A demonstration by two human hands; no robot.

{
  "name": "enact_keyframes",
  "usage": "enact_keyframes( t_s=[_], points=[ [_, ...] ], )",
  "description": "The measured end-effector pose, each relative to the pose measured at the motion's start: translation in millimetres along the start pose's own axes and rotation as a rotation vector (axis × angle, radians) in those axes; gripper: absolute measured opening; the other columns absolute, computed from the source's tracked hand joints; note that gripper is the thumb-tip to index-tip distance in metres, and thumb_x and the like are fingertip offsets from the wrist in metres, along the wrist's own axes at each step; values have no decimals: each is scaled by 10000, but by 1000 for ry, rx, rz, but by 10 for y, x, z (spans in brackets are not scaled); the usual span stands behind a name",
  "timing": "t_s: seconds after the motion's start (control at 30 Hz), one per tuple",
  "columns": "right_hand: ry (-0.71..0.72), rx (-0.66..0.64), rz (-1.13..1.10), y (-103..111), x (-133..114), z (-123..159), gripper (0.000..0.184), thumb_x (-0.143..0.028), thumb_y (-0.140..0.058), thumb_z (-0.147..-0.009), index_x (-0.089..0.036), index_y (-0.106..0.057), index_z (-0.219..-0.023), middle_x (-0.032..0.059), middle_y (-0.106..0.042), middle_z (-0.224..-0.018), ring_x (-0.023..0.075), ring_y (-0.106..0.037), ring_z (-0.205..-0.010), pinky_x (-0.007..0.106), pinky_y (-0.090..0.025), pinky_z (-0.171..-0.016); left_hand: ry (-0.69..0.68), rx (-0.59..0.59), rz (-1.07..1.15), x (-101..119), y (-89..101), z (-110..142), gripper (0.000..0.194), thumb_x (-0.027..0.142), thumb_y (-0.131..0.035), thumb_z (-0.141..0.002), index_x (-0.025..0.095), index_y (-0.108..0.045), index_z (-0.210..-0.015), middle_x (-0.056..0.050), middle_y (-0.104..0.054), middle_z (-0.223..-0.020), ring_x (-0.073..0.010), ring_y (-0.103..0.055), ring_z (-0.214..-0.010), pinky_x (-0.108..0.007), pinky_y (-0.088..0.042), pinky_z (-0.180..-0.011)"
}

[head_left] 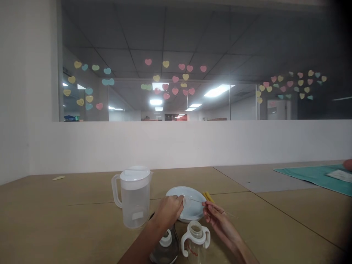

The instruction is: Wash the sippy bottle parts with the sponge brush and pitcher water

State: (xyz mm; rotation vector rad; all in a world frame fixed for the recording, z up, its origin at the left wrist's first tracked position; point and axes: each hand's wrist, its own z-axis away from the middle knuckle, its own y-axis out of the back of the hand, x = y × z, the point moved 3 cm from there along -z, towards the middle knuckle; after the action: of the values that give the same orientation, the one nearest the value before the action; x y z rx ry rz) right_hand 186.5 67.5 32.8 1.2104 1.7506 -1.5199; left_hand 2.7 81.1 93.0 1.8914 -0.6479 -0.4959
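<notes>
My left hand (169, 209) is closed in a pinch on a small clear round piece (187, 201) held over the pale blue bowl (188, 193). My right hand (217, 219) is closed on a thin clear straw-like stick (198, 201) whose tip reaches toward that clear piece. Below my hands stand a two-handled clear cup (195, 240) with a white collar and a dark rounded bottle with a white cap (166, 245). Yellow sticks (208, 197) lie beside the bowl.
A clear plastic pitcher with a white lid (133, 196) stands left of the bowl on the brown table (68, 223). A teal mat (316, 176) lies at the far right. A white half-wall and a window with coloured heart stickers rise behind.
</notes>
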Motion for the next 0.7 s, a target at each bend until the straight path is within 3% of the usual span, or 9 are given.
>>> enact_keyframes(
  t_s=[0.17, 0.33, 0.43, 0.6, 0.7],
  points=[
    [23, 9, 204, -30, 53, -22, 326, -380, -818, -523, -140, -739, -728, 64, -671, -699, 92, -521, -512, 216, -450, -474, -17, 50, -12, -32, -46, -6, 248, 159, -344, -884, 168, -576, -971, -74, -648, -887, -214, -626, -793, -296, -476, -664],
    [91, 104, 174, 28, 41, -67, 360, -398, -829, -490, -155, -741, -742, 67, -681, -767, 102, -533, -555, 206, -457, -468, -66, 284, 28, -40, 0, 11, 208, 168, -398, -859, 181, -604, -849, -51, -612, -860, -195, -584, -837, -297, -464, -730],
    [70, 109, 102, 52, 24, -68, 376, -392, -841, -463, -170, -739, -748, 64, -685, -802, 112, -542, -589, 202, -464, -460, -110, 389, 139, -21, 2, 19, 207, 162, -419, -852, 195, -620, -887, -47, -612, -919, -179, -573, -863, -286, -459, -769],
    [26, 79, 29, 37, 6, -49, 349, -361, -844, -470, -173, -732, -742, 60, -681, -780, 119, -553, -604, 196, -474, -460, -87, 377, 385, -29, -42, 6, 278, 184, -411, -882, 227, -603, -1079, -29, -660, -922, -163, -595, -814, -277, -461, -763],
    [23, 61, 38, 20, 11, -49, 342, -354, -845, -469, -172, -729, -734, 60, -682, -767, 118, -554, -598, 194, -473, -453, -63, 365, 517, -49, -28, 4, 258, 219, -440, -884, 233, -632, -1056, -25, -674, -921, -155, -601, -787, -267, -459, -741]
  ],
)
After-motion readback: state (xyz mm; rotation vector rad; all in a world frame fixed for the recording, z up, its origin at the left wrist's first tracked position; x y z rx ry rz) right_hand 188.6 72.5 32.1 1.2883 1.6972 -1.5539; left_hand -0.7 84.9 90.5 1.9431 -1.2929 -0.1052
